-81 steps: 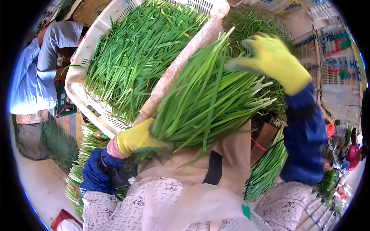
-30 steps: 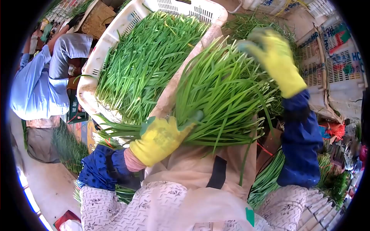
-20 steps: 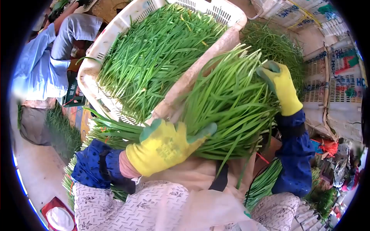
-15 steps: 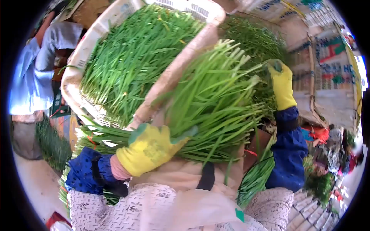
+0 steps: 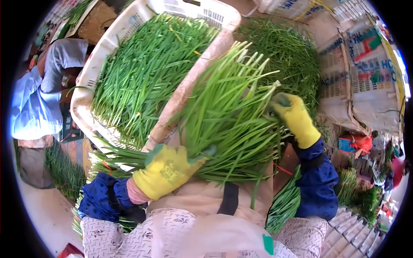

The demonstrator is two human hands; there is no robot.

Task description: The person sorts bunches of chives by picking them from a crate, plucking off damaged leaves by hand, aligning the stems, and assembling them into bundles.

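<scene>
Patterned cloth [image 5: 103,234] and beige apron [image 5: 189,198] seen nearest, on the near side of the white crate [image 5: 230,19]. Green leafy bundle [image 5: 228,124] held above the apron, just near-side of the crate; leafy part clamped in the left hand's [image 5: 163,172] grip. Right hand [image 5: 294,117] placed by the pale stem ends, right of the crate, grip curled in; can't be told whether a stem is pinched. Crate filled with more greens [image 5: 146,77]. Loose heap [image 5: 292,64] piled right of the crate; person in blue [image 5: 36,107] seated left of it
</scene>
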